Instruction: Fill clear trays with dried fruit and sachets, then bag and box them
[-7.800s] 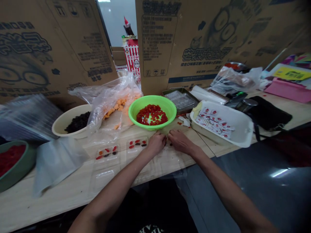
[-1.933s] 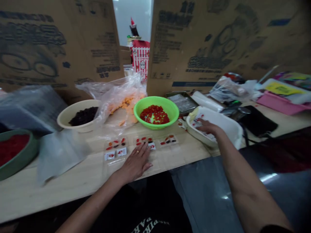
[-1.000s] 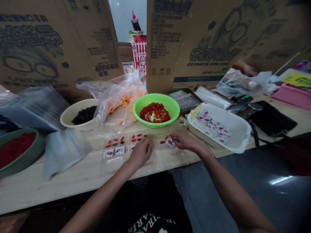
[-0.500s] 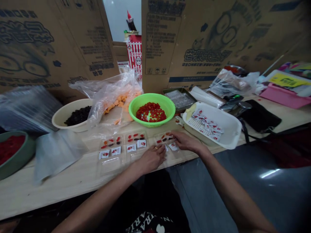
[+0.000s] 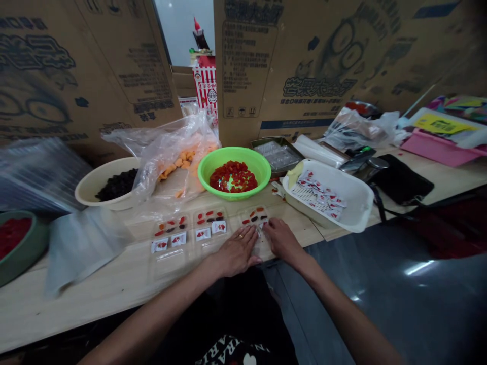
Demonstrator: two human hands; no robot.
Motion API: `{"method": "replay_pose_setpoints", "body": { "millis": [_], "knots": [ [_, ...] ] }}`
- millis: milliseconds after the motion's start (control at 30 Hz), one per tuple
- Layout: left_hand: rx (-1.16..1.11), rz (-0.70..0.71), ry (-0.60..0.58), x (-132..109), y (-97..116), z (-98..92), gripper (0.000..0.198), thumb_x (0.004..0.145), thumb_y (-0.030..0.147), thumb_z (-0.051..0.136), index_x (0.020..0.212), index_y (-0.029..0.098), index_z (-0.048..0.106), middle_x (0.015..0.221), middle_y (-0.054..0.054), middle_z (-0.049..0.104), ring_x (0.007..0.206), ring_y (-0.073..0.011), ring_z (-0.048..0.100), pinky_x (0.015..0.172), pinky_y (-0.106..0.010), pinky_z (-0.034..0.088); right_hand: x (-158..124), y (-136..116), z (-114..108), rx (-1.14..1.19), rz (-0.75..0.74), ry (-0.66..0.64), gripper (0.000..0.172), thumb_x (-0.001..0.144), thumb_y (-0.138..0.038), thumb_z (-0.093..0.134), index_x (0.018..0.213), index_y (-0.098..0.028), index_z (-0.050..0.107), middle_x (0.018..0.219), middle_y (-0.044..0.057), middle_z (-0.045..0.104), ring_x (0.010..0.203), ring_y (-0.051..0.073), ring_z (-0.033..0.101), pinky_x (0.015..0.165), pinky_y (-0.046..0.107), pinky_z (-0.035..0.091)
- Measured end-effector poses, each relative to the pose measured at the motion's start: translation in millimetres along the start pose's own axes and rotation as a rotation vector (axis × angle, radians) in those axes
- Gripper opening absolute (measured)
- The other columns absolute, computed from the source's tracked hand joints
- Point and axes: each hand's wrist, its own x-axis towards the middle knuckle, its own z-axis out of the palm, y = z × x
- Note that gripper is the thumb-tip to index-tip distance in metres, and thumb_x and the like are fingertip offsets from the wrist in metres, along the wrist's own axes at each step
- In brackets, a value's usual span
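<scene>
Small clear plastic trays lie in a row on the pale wooden table [image 5: 114, 284], each holding red, orange and dark candied pieces. My left hand [image 5: 238, 252] rests flat at the front of the rightmost tray [image 5: 253, 218], its fingers together. My right hand [image 5: 281, 241] sits beside it, fingertips on a small white sachet [image 5: 261, 226], which they partly hide. Printed sachets [image 5: 203, 233] lie in the middle tray [image 5: 209, 225] and the left tray [image 5: 169, 243]. Behind the hands stands a green bowl [image 5: 203, 177] of diced red fruit [image 5: 233, 177].
A white tray [image 5: 353, 192] of sachets stands right of my hands. A cream bowl [image 5: 85, 192] holds dark dried fruit [image 5: 116, 185], beside a plastic bag of orange pieces [image 5: 178, 165]. Cardboard sheets [image 5: 304, 61] stand behind the table.
My hands have come closer together over the rightmost tray, the right one moving left and toward me. The sachet near it now lies between them.
</scene>
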Motion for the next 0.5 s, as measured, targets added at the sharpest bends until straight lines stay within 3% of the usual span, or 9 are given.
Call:
{"method": "replay_pose_setpoints", "body": {
  "millis": [133,200,267,367,433,500],
  "knots": [
    [-0.035,0.018,-0.02,-1,-3,-6.9,0.073,0.1,0.059,0.029,0.153,0.01,0.03,0.162,-0.02,0.022,0.152,-0.0272,0.019,0.123,-0.044,0.018,5,29,-3,0.104,-0.176,-0.009,0.042,0.071,0.004,0.048,0.103,-0.016,0.068,0.116,0.013,0.065,0.11,0.026,0.054,0.094,0.04,0.043],
    [-0.042,0.003,-0.031,0,0,-13.5,0.074,0.1,0.06,0.028,0.153,0.008,0.031,0.161,-0.02,0.023,0.152,-0.0283,0.019,0.123,-0.045,0.02,1,30,-3,0.124,-0.181,0.065,0.046,0.073,0.003,0.045,0.109,-0.014,0.067,0.125,0.016,0.064,0.118,0.027,0.054,0.098,0.043,0.043],
    [-0.035,-0.033,-0.045,1,8,-20.4,0.078,0.099,0.062,0.025,0.154,0.006,0.03,0.161,-0.021,0.023,0.152,-0.03,0.018,0.123,-0.047,0.022,-7,23,4,0.133,-0.182,0.172,0.051,0.081,-0.003,0.043,0.128,-0.013,0.06,0.143,0.019,0.053,0.133,0.029,0.047,0.105,0.049,0.041],
    [0.02,-0.05,-0.083,3,24,-24.7,0.089,0.095,0.07,0.02,0.155,0.005,0.029,0.159,-0.019,0.025,0.151,-0.0294,0.022,0.123,-0.044,0.027,-20,20,38,0.165,-0.214,0.287,0.07,0.09,-0.024,0.051,0.157,-0.025,0.031,0.158,0.014,0.036,0.142,0.031,0.04,0.109,0.055,0.038],
    [0.115,-0.051,-0.085,7,30,-23.1,0.093,0.091,0.076,0.019,0.154,0.009,0.032,0.159,-0.016,0.029,0.149,-0.026,0.027,0.122,-0.039,0.033,-19,33,74,0.202,-0.193,0.368,0.085,0.086,-0.033,0.06,0.158,-0.043,0.016,0.157,0.005,0.037,0.138,0.033,0.045,0.106,0.058,0.039],
    [0.208,-0.076,0.022,11,27,-23.9,0.089,0.091,0.075,0.011,0.153,0.017,0.038,0.158,-0.011,0.034,0.148,-0.0192,0.031,0.119,-0.032,0.037,-8,54,112,0.297,-0.178,0.402,0.089,0.082,-0.033,0.062,0.156,-0.049,0.016,0.158,-0.001,0.032,0.139,0.033,0.043,0.112,0.059,0.031]
  ]
}}
